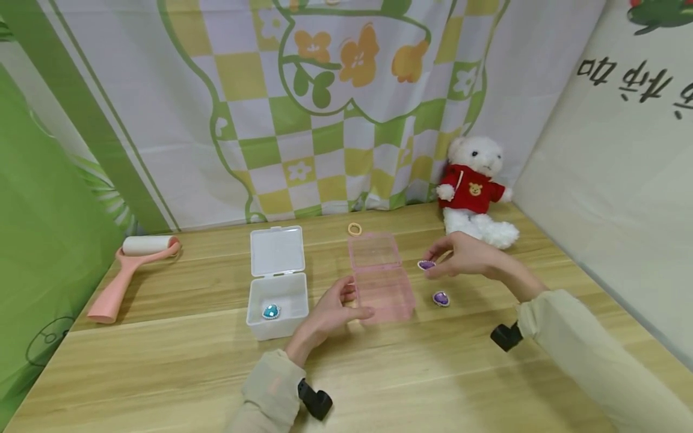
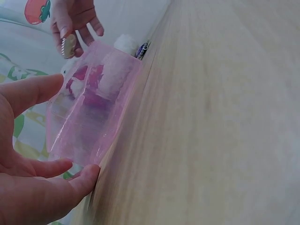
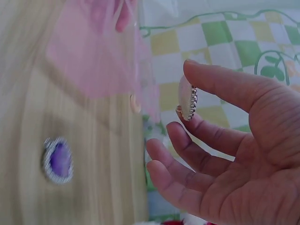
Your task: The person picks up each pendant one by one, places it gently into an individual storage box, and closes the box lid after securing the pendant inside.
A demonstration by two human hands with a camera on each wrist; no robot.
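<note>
Purple gem [image 1: 426, 264] pinched in the right hand's [image 1: 464, 255] grip, raised right of the pink box [image 1: 390, 310].
The step looks like lifting and carrying; the next move seems to call for going left over the open box and letting go. The left hand's [image 1: 331, 308] grip holds the pink box by thumb and fingers; a second gem [image 1: 441, 299] lies right of it, the white box [image 1: 276, 330] left.

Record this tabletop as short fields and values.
Left hand: holds the open pink box at its left side
Right hand: pinches one purple gem, raised off the table
Loose on table: second purple gem; small yellowish ring
White box: open, turquoise gem inside
Far left: pink-handled lint roller
Back right: seated teddy bear in red
</note>
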